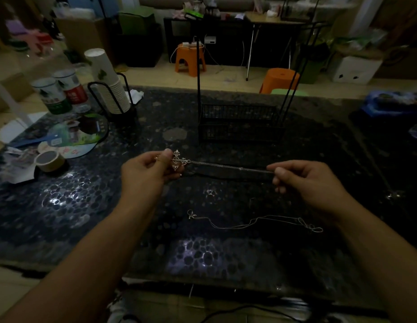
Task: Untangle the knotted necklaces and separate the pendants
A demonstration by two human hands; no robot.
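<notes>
Here, my left hand (146, 170) is raised above the dark pebble-patterned table (86, 206), its fingers curled in, with the thumb pressed down against the forefinger just beside an ornate cross pendant (177, 160). The pendant stands out to the right of my thumb tip, upright and facing me; whether I pinch the pendant itself or the bit of chain behind it, I cannot tell. From the pendant a chain (226, 165) runs taut and nearly level to my right hand (305, 183), where I pinch its far end between thumb and forefinger; my other right fingers are folded loosely under, touching nothing I can make out. Both hands are well apart, the chain stretched in the air between them.

Nearer to me, a second necklace (254, 222) lies flat on the table, a thin chain trailing in loose curves with a small pendant (191, 214) at its left end and little loops at its right end. It lies apart from the chain I hold, touching neither hand.

Beyond my hands stands a black wire rack (240, 122). To the left sit a roll of tape (50, 160), a stack of paper cups (109, 85) in a holder and two lidded cups (60, 92).
</notes>
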